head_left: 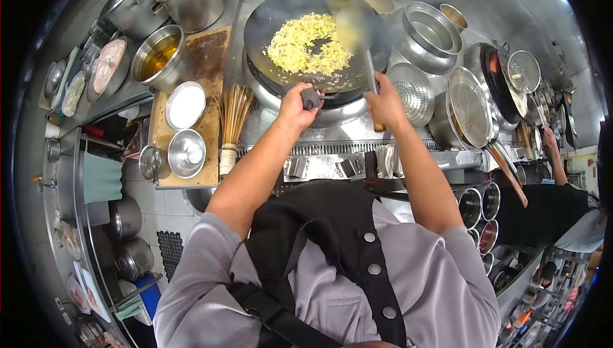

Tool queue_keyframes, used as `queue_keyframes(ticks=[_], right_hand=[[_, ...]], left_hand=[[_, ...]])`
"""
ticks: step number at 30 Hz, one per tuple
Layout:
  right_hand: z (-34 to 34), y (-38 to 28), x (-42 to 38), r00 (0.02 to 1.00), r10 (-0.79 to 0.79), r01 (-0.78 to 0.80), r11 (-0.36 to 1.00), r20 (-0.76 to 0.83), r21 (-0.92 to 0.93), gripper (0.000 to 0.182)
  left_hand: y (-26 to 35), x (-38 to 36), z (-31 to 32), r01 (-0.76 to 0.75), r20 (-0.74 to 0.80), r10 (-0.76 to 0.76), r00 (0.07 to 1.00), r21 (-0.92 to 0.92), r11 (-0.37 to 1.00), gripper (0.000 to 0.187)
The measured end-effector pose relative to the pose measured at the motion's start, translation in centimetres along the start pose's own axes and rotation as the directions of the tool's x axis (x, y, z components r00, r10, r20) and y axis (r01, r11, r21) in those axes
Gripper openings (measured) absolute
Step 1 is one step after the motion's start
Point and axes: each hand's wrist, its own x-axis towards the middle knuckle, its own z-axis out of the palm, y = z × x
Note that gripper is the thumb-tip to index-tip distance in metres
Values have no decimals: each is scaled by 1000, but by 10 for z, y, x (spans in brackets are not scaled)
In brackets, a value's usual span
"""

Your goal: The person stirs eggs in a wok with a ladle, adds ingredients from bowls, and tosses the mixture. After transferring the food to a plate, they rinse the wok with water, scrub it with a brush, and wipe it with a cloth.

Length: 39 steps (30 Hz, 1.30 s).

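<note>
Left fingers (298,94) closed on dark cloth (310,99) at pan (260,25) edge, right fingers (383,94) closed around cooking tool (370,67), yellow food (297,45) inside

No text, label, brand, number or sign can be read.
</note>
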Motion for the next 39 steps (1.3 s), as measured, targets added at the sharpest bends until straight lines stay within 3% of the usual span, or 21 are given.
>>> queue_keyframes(ticks=[3,5,6,8,10,12,16,19,22,23,24,26,28,30,31,32,34,35,36,38,39], right_hand=[[11,-7,19,992,-5,21,992,127,-125,66],[12,2,11,935,-191,290,897,300,-333,67],[0,-6,-12,913,-207,362,809,351,-463,69],[-25,20,-47,857,-325,507,668,400,-544,71],[-51,31,-86,894,-150,380,754,422,-536,76],[-74,-4,-126,868,269,-39,875,417,-483,79],[-118,-24,-167,901,188,43,857,390,-514,77],[-120,-26,-162,904,257,-71,879,342,-472,70],[-71,38,-95,974,-80,183,833,213,-522,70],[-54,55,-74,969,-206,249,809,140,-533,70],[-45,46,-76,970,-201,241,811,133,-533,70],[-47,27,-102,952,-267,304,784,149,-541,71],[-81,-1,-150,963,19,36,980,270,-196,69],[-112,-1,-185,921,196,-184,981,335,-68,67],[-118,-3,-192,916,199,-183,980,348,-79,67],[-122,-5,-193,914,200,-156,977,354,-148,67],[-113,-3,-184,934,149,-81,974,326,-213,65],[-103,-13,-167,934,221,-126,939,281,-320,64],[-88,-9,-148,954,192,-107,936,232,-336,63],[-61,22,-107,984,-66,128,906,163,-403,64],[-49,36,-98,973,-183,222,910,140,-349,66]], left_hand=[[3,1,1,4,-14,-4,1000,17,1000,15],[3,-2,2,-12,11,12,1000,25,1000,15],[2,-1,0,-3,10,3,1000,28,1000,15],[3,4,0,-5,-19,6,1000,24,1000,15],[5,8,0,-1,-21,2,1000,19,1000,14],[3,6,-1,4,-27,-4,1000,24,1000,14],[-1,-49,24,23,-105,-13,994,93,995,10],[-3,-53,18,58,-136,-44,990,102,993,11],[-14,-24,-11,-50,47,52,998,-26,998,19],[-23,-38,-23,-24,54,26,998,-37,999,23],[-33,-60,-32,18,-39,-20,999,-68,998,21],[-47,-101,-71,-3,29,-2,1000,155,988,17],[-31,-130,-56,58,6,-59,998,154,986,15],[-16,-126,-35,81,-67,-80,995,9,997,14],[-3,-111,-5,94,-121,-104,987,-83,992,14],[4,-90,10,63,-82,-66,994,-37,997,15],[2,-61,8,34,-46,-33,998,23,999,17],[-5,-44,-3,23,-27,-22,999,16,1000,18],[-13,-33,-12,13,-7,-13,1000,6,1000,19],[-32,-59,-48,37,45,-37,998,10,999,18],[-41,-75,-70,60,-45,-57,997,72,996,16]])
